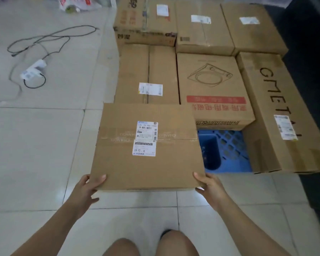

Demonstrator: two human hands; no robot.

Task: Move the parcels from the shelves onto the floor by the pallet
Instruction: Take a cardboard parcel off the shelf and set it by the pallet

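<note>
A flat brown cardboard parcel (146,167) with two white shipping labels on top is held low over the tiled floor, in front of the pallet. My left hand (88,189) grips its near left corner, thumb on top. My right hand (210,187) grips its near right corner the same way. The blue plastic pallet (224,150) shows through a gap just right of the parcel. Whether the parcel's far edge rests on anything is hidden.
Several cardboard boxes (212,89) cover the pallet, including a long one marked with large letters (277,111) at the right. A power strip (33,69) and loose black cables (50,36) lie on the floor at the left. My knees (150,246) are at the bottom.
</note>
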